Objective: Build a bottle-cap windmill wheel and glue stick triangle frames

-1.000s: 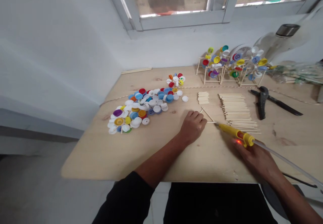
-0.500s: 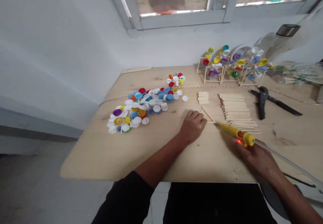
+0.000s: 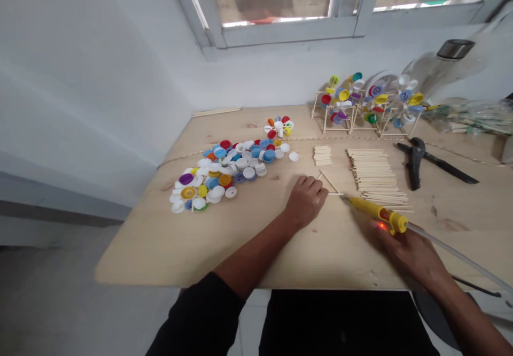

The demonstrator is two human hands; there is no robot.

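Note:
My left hand (image 3: 306, 201) rests on the wooden table with its fingers closed on a small stick triangle (image 3: 331, 182), at its left side. Bent around a yellow glue gun (image 3: 372, 210), my right hand (image 3: 412, 252) is at the right. The gun's tip touches or nearly touches the triangle's right corner, and a red light glows near its handle. A long glue stick runs out of the gun's back end. Behind the gun lies a stack of long sticks (image 3: 372, 171); a bundle of shorter sticks (image 3: 323, 155) is beyond the triangle.
Many coloured bottle caps (image 3: 241, 162) lie left of my hands. A cap wheel (image 3: 279, 126) is behind them. Several cap wheels on stick stands (image 3: 371, 102) line the wall. Black cutters (image 3: 417, 163) and a bagged bundle (image 3: 473, 115) are at right.
The glue gun's back end and my right hand have shifted very slightly to the right. My left hand and the triangle look the same.

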